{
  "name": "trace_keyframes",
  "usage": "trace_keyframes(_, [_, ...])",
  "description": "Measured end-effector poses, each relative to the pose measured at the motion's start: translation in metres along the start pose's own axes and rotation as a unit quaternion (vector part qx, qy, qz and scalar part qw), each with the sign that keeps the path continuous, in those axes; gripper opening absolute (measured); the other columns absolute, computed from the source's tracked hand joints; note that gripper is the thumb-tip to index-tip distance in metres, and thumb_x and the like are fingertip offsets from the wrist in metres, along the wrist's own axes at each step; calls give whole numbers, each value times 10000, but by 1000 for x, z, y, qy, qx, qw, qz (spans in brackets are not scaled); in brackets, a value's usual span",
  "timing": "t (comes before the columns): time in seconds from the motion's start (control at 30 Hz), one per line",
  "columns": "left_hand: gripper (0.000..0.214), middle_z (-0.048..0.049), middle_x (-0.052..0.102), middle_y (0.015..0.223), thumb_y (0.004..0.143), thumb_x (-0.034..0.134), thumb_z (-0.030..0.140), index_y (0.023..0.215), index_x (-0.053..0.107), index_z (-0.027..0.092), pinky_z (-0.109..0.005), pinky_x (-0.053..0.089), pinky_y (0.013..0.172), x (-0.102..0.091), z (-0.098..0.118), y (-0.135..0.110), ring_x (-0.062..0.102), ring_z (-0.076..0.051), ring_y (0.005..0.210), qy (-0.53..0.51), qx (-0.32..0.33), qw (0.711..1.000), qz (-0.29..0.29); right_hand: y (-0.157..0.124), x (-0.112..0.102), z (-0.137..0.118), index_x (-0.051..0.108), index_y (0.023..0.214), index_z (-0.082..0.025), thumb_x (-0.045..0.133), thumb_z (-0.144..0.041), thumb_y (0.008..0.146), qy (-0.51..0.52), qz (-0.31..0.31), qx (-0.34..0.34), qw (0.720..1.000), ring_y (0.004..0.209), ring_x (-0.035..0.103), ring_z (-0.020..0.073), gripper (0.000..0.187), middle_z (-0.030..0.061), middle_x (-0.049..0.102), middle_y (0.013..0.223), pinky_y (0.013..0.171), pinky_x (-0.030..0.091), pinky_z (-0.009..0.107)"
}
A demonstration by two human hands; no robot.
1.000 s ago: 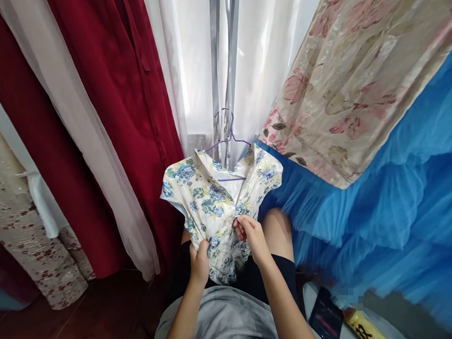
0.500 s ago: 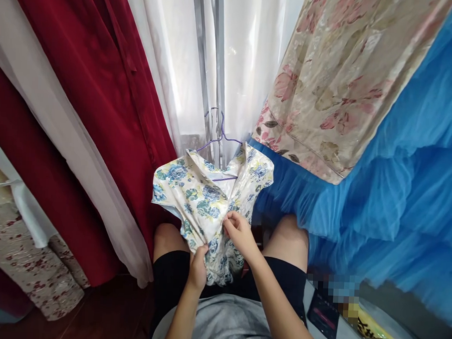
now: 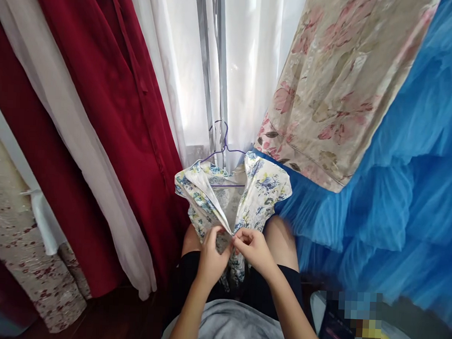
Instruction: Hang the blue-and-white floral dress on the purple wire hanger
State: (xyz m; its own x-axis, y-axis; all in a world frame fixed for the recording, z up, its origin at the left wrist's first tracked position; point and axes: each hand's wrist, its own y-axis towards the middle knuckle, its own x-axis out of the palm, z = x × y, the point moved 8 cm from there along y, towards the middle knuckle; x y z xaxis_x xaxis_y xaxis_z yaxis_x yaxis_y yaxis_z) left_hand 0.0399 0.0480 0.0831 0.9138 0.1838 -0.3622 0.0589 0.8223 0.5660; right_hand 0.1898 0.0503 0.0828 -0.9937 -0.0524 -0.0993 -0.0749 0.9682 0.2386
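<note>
Below the thin purple wire hanger [image 3: 226, 148], your left hand [image 3: 211, 256] and right hand [image 3: 255, 249] each pinch one front edge of the small white blue-flowered dress [image 3: 264, 188], so both edges meet.

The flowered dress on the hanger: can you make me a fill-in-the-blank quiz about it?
The flowered dress hangs on a thin ____ wire hanger.
The left hand and the right hand pinch its front edges with their ____.
To its right hangs a ____ tulle skirt.
To its left hangs a dark ____ garment.
Missing words: purple; fingers; blue; red.
</note>
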Motion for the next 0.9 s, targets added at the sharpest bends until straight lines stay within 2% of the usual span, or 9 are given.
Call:
trace_keyframes(0.07, [48,-37,658,882,933,591,251,936,569,209,-314,489,797,24,13,7,644,-214,874,8,11,999,-43,-1,0,-5,643,720,-171,663,-283,832,23,-4,11,1000,482,555,131,160,19,669,549,504,385,237])
trace_keyframes(0.17, [178,-24,616,804,982,501,227,805,503,211,-283,455,723,34,20,14,616,-186,781,47,21,997,-59,7,-7,-11,633,703,-158,710,-348,790,150,7,58,987,391,377,64,223,-19,587,487,416,258,198])
trace_keyframes(0.3, [137,-57,671,959,968,478,156,985,599,218,-289,470,717,42,33,19,671,-206,829,208,59,962,-169,48,-16,-33,597,683,-155,742,-306,724,299,-15,146,943,368,178,20,214,-121,337,428,363,134,163])
trace_keyframes(0.5, [358,-164,681,1143,899,490,42,1206,629,164,-337,522,727,65,61,20,720,-281,921,433,127,822,-348,141,-37,-112,543,697,-160,638,-114,814,303,-18,136,943,349,170,26,158,-126,298,418,334,128,139])
trace_keyframes(0.63, [286,-160,707,1100,921,510,85,1161,649,153,-337,516,730,67,62,22,718,-284,920,401,122,825,-379,153,-39,-140,571,694,-148,650,-118,810,275,-12,89,957,369,271,33,144,-87,402,439,350,178,151])
trace_keyframes(0.7, [171,-109,729,985,959,522,174,1030,678,181,-319,494,720,56,63,37,710,-263,871,343,116,862,-355,144,-41,-145,582,670,-150,686,-167,790,216,0,28,976,390,339,44,159,-57,470,461,374,218,170])
trace_keyframes(0.77, [211,-63,711,838,1010,478,256,970,678,199,-296,463,687,31,70,68,687,-227,780,275,101,919,-263,132,-43,-145,573,641,-164,704,-226,768,152,14,-30,988,405,374,58,193,-43,498,468,397,236,191])
trace_keyframes(0.83, [252,-30,678,771,1040,433,293,1122,657,212,-282,433,654,-4,86,104,647,-197,699,206,103,965,-123,122,-45,-142,563,630,-175,702,-263,756,117,24,-54,991,405,375,66,207,-41,500,459,409,229,203])
trace_keyframes(0.9, [330,-16,674,789,1049,426,311,1332,574,228,-280,419,652,-30,106,136,622,-185,680,160,143,976,-29,116,-49,-142,562,641,-181,699,-280,760,107,29,-68,992,412,383,71,206,-38,512,463,420,231,208])
